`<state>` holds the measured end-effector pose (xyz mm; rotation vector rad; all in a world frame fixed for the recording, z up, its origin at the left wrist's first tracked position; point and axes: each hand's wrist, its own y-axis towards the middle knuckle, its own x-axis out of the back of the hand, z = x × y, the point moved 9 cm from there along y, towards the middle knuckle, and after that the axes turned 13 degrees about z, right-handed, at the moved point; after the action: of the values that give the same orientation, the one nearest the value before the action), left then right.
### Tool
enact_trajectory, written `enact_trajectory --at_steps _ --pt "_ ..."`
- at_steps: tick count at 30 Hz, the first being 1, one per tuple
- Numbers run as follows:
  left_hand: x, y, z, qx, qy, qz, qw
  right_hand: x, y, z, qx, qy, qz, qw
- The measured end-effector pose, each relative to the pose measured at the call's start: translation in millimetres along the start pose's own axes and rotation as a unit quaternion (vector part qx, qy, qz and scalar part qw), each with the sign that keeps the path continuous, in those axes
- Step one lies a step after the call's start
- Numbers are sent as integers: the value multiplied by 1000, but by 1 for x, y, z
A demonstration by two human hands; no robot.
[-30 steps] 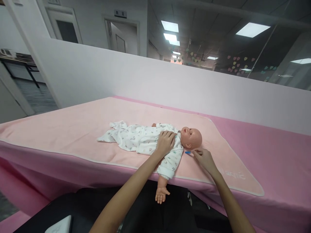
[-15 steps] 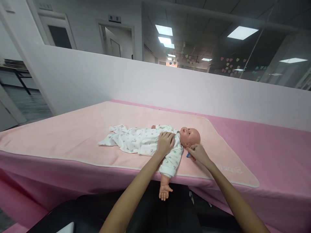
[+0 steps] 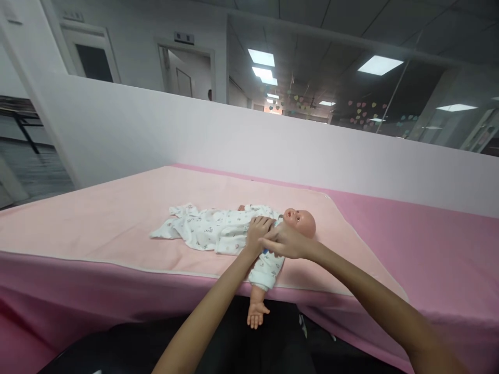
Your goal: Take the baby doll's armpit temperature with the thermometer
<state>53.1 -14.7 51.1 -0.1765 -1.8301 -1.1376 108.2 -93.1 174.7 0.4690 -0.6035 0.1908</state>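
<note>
On its back lies a baby doll (image 3: 306,223), in white clothes with a small print (image 3: 206,228); its head points right. My left hand (image 3: 258,228) rests on the doll's chest, fingers laid over the cloth. Beside it, over the doll's near shoulder, my right hand (image 3: 286,240) is closed with its fingertips close to the left hand. A small blue object (image 3: 265,251) shows below the right fingers; most of it is hidden and its kind is unclear. The doll's near arm (image 3: 257,306) hangs past the table edge with its palm showing.
A peach blanket (image 3: 113,218) lies under the doll, over a pink cloth (image 3: 436,239) on the table. Behind it runs a low white wall (image 3: 234,135) with glass above. My dark-clothed lap (image 3: 273,348) is below the front edge.
My right hand has moved left from beside the doll's ear to its chest and shoulder, near my left hand, carrying the small blue object. The left hand stays on the chest.
</note>
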Motion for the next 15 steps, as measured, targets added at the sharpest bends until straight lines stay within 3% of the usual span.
enact_trajectory --at_steps 2,4,6,10,15 --pt "1 -1 0 8 0 -8 1000 -8 -5 4 45 55 51 996" --pt "4 -2 0 16 -4 -21 1000 3 -7 2 74 74 33 994" --pt "4 -2 -2 19 -5 -18 1000 10 -8 -4 80 40 12 996" --pt "3 -2 -1 30 -11 -8 999 2 -6 -13 91 -17 57 994" --pt "2 -2 0 26 -11 -15 999 25 -11 2 133 -76 -51 987"
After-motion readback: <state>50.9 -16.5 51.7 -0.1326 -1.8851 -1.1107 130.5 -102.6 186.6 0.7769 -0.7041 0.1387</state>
